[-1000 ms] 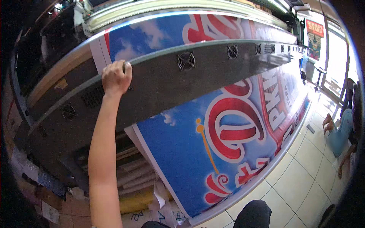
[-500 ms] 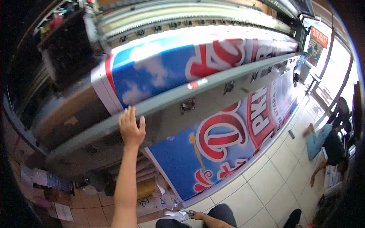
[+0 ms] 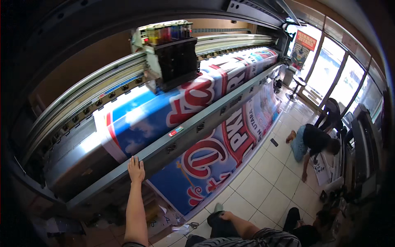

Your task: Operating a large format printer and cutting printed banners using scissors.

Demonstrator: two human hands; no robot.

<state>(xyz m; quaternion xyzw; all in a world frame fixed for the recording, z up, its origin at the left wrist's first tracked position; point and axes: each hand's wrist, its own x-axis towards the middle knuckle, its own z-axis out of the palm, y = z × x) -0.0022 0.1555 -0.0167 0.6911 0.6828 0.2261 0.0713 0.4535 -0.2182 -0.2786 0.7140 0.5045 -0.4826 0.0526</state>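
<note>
My left hand (image 3: 136,169) rests with its fingers stretched over the top edge of a long grey metal rail (image 3: 164,144) on the front of a wide-format printer. It holds nothing. A printed banner (image 3: 168,187), blue with red and white lettering, comes over the printer's front, passes behind the rail and hangs down to the floor. My right hand (image 3: 225,215) lies on my dark trouser leg near the knee, with nothing seen in it; its fingers show only in part. Apart from that hand, a pair of scissors (image 3: 193,225) lies low down beside white scraps.
The print carriage (image 3: 173,57) with coloured ink tanks stands over the banner. On the tiled floor (image 3: 263,173) lies a small dark object (image 3: 274,142). A person (image 3: 314,140) crouches at the right over a white panel (image 3: 323,171). A stool (image 3: 297,87) stands near glass doors.
My right hand has let go of the scissors and moved right onto my leg. My left hand stays on the rail. The view has shifted, and the print carriage now shows over the banner.
</note>
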